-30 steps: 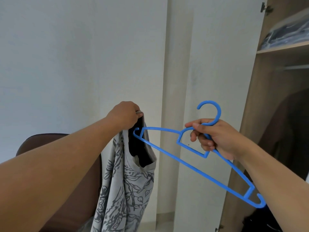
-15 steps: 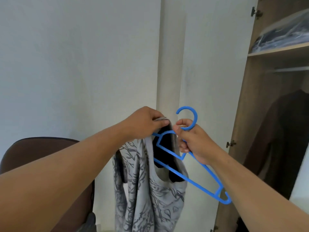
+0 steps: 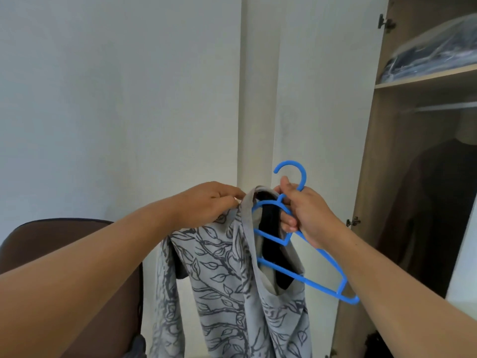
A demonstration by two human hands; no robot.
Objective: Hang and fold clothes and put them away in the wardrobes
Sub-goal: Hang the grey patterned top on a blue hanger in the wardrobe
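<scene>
A grey top with a dark leaf print (image 3: 227, 288) hangs in front of me. My left hand (image 3: 209, 202) pinches its shoulder strap at the top. My right hand (image 3: 304, 213) grips the neck of a blue plastic hanger (image 3: 322, 284), just below its hook. The hanger's left arm is pushed inside the top's neck opening; its right arm slants down and to the right, bare. The open wardrobe (image 3: 366, 161) stands at the right with a metal rail (image 3: 438, 107) under a shelf.
A dark garment (image 3: 436, 202) hangs inside the wardrobe. A plastic-wrapped bundle (image 3: 433, 50) lies on the wardrobe's upper shelf. The wardrobe's white door (image 3: 325, 99) stands open ahead. A brown chair back (image 3: 51, 241) is at lower left, under my left arm.
My right hand has brought the hanger leftward toward the top, and the hanger's left arm has gone into the neck opening. My hands are now close together.
</scene>
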